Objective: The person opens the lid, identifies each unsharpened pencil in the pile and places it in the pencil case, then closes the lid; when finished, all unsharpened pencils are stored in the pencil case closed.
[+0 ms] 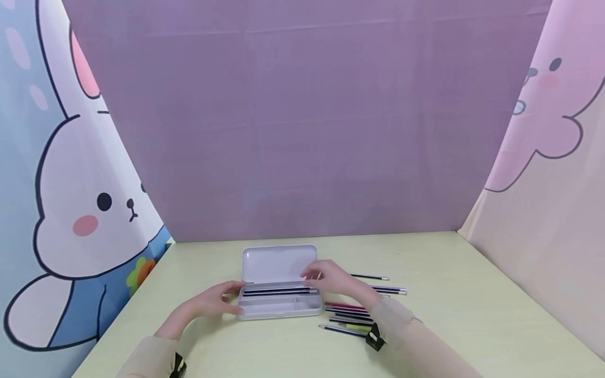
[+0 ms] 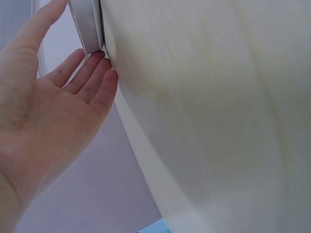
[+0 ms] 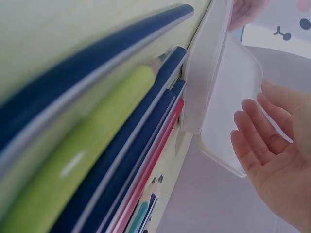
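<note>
Beige sleeve [image 1: 394, 315], lower right of head view, covers part of a bunch of dark-blue striped pencils [image 1: 350, 315] loose on the pale wood-look table [image 1: 449, 294]. White hinged plastic pencil case [image 1: 274, 262] is open, lower centre; more striped pencils [image 1: 276, 292] lie lengthwise in its rear slot, presumably the only way they fit.

Left wrist: left hand [image 1: 212, 302] grip clamped across the case's end, likely steadying it.

Right wrist: right hand [image 1: 331, 275] grip apart, nothing in it; lime-green barrel [image 3: 87, 143] lies among the loose pencils, probably for easy reach.
</note>
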`<state>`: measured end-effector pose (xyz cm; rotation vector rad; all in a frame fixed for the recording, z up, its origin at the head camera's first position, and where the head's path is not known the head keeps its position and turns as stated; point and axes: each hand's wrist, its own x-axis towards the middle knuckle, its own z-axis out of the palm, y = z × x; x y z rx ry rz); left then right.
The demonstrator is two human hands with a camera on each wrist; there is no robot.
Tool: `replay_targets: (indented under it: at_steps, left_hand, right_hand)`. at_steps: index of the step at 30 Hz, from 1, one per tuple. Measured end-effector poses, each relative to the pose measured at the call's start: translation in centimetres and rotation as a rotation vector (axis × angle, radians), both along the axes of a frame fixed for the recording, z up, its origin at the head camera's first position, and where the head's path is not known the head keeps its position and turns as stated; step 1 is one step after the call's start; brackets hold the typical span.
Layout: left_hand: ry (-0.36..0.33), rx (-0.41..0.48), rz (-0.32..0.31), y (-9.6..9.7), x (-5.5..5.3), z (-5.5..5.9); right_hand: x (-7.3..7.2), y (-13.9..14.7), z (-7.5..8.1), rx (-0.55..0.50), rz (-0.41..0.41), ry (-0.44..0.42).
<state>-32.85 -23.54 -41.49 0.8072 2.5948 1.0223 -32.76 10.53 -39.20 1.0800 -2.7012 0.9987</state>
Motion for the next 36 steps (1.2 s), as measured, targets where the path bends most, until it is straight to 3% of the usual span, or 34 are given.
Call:
replay_targets:
  at_steps: [16, 36]
  left_hand:
    - [-0.008, -0.001, 0.021, -0.1, -0.3, -0.2]
    - [0.027, -0.033, 0.022, 0.1, -0.2, -0.1]
  right_hand:
    - [1.7, 2.9, 0.3, 0.004, -0.043, 0.033]
    - [4.0, 9.2, -0.1, -0.002, -0.109, 0.061]
